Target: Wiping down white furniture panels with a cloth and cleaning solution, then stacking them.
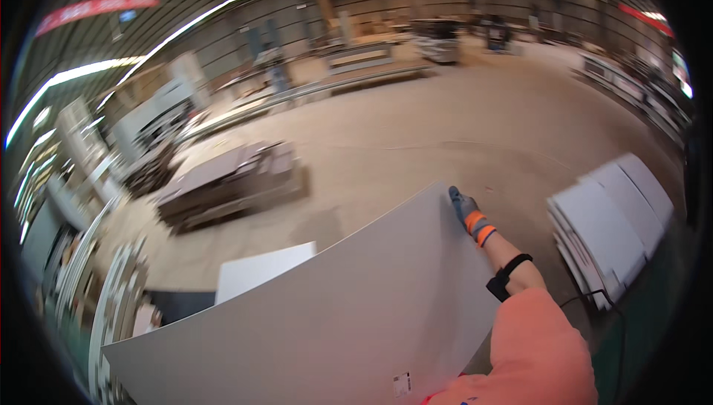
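Observation:
A large flat grey panel [334, 308] fills the lower middle of the view, tilted, with a small white label [402, 384] near its lower edge. My right hand [465, 208], in a grey glove with orange bands, grips the panel's far right edge; its fingers are closed at the edge and partly hidden. A black strap [509, 275] circles my right forearm, below a salmon-coloured sleeve [538, 345]. My left hand does not show. Just past the panel's left side lies a white board [264, 268].
Stacked light panels [613, 219] stand at the right, with a black cable [622, 338] nearby. Brownish boards [230, 182] lie piled at the left. Long pale profiles [111, 316] line the near left. A long low bench [319, 89] crosses farther back on the concrete floor [460, 123].

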Motion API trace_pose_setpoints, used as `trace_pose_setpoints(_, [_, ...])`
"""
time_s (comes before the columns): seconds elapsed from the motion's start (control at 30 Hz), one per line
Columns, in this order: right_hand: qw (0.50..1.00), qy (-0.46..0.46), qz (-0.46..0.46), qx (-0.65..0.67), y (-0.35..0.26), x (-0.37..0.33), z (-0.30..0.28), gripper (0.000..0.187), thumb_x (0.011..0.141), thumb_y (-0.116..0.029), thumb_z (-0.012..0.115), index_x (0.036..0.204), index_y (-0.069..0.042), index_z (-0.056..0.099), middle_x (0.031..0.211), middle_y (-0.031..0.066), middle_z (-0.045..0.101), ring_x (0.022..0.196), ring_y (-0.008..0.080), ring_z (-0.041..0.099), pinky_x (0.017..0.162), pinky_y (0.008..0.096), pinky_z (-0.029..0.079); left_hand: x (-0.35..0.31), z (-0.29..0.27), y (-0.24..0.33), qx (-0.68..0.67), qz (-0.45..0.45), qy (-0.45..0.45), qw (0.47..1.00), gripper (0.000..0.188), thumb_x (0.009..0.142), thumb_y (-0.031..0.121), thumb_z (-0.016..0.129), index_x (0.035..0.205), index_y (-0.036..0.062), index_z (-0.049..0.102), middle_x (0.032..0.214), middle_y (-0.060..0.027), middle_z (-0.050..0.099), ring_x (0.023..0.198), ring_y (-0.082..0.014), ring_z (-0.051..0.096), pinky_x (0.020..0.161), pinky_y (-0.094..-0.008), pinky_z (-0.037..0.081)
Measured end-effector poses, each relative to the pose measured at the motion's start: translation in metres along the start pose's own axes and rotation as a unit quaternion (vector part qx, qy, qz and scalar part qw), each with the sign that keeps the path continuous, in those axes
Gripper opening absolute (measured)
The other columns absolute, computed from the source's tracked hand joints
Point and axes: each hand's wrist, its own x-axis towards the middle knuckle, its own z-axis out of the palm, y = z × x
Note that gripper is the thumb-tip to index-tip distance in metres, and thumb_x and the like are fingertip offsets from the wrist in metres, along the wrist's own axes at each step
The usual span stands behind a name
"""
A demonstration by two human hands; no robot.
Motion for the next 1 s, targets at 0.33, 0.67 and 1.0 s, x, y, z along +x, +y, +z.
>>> trace_pose_setpoints(0.33, [0.938,0.320,0.126,0.036,0.244,-0.084,-0.313,0.069,0.091,-0.063,0.040,0.121,-0.005,0.062,0.127,0.0175,0.060,0.125,0.0356,0.050,0.103,0.0408,0.039,-0.134,0.216,0.090,0.067,0.102,-0.289,0.949,0.051,0.095,0.031,0.049,0.134,-0.0016,0.044,0.128,-0.0186,0.047,0.119,-0.0287,0.046,0.101,-0.0455,0.034])
trace_pose_setpoints(0.67, [0.814,0.378,0.441,-0.009,0.414,-0.266,-0.583,0.073,0.089,-0.068,0.034,0.116,-0.007,0.065,0.121,0.0219,0.061,0.119,0.0406,0.053,0.101,0.0448,0.041,-0.329,0.372,0.134,0.150,0.142,-0.420,0.884,0.055,0.095,0.033,0.049,0.137,-0.0012,0.042,0.135,-0.0197,0.044,0.125,-0.0296,0.043,0.106,-0.0467,0.031])
trace_pose_setpoints(1.0, [0.653,0.542,0.529,0.009,0.475,-0.469,-0.714,0.081,0.092,-0.065,0.033,0.133,0.003,0.050,0.137,0.0238,0.050,0.129,0.0382,0.045,0.107,0.0420,0.035,-0.423,0.474,0.156,0.197,0.168,-0.467,0.846,0.059,0.095,0.035,0.048,0.141,-0.0007,0.039,0.142,-0.0209,0.041,0.132,-0.0306,0.041,0.111,-0.0479,0.029])
